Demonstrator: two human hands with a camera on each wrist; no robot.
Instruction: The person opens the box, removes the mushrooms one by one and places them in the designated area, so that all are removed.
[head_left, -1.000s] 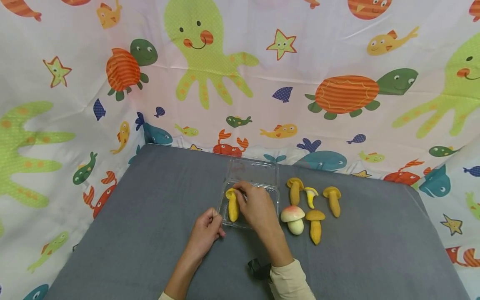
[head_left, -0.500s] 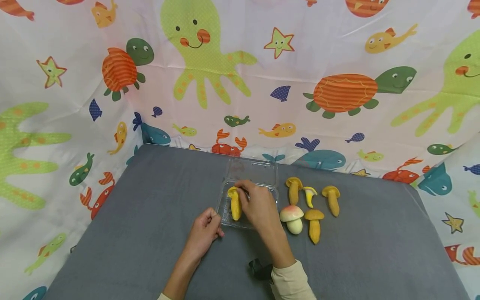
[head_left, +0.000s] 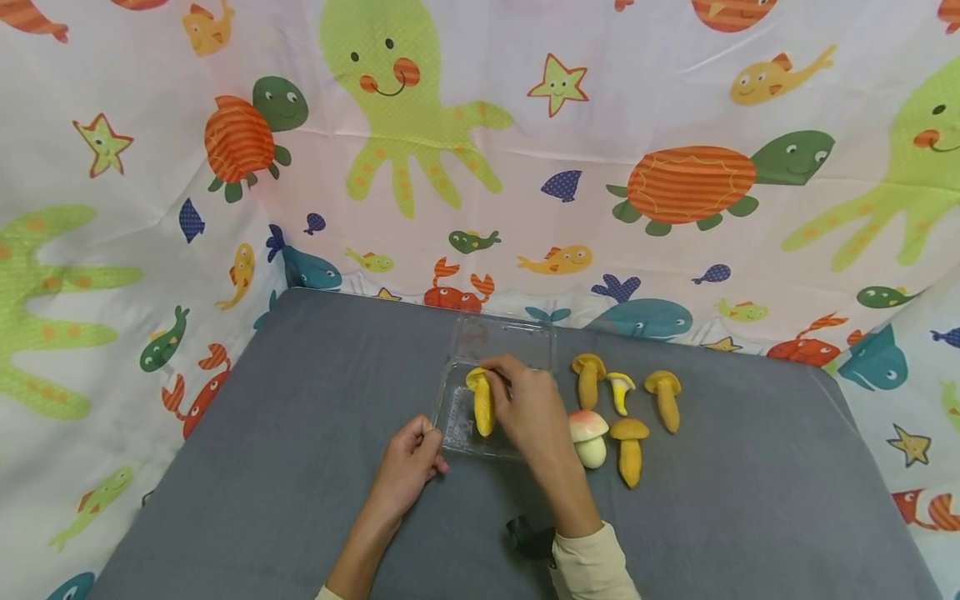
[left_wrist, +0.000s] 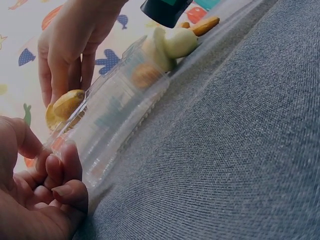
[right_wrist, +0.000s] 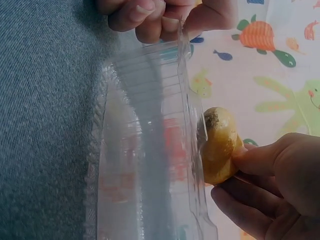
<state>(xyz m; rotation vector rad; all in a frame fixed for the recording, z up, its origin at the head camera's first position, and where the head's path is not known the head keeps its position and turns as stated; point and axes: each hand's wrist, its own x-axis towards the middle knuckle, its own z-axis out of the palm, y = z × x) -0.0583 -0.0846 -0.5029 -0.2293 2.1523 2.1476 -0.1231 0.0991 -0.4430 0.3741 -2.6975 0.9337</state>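
Observation:
My right hand (head_left: pixel 534 417) pinches a yellow toy mushroom (head_left: pixel 483 410) by its side, thumb against fingers. In the head view it appears over the clear plastic box (head_left: pixel 480 454), cap toward the far side. The right wrist view has the mushroom (right_wrist: pixel 220 145) mostly above the box's rim, its lower part behind the clear edge. My left hand (head_left: pixel 408 467) pinches the box's near left rim between thumb and curled fingers; in the left wrist view those fingers (left_wrist: pixel 70 160) meet the plastic. The hinged lid (head_left: pixel 504 337) lies folded back, away from me.
Right of the box lie a red-and-white mushroom (head_left: pixel 589 437), several brown-yellow mushrooms (head_left: pixel 629 450) and a small yellow one (head_left: pixel 620 392). The grey cloth-covered table (head_left: pixel 315 375) is backed by a sea-animal print curtain (head_left: pixel 465 150). A dark device (head_left: pixel 528 537) sits at my right wrist.
The right hand has shifted to the right with the mushroom, away from the box's left side. My left hand keeps its grip on the rim.

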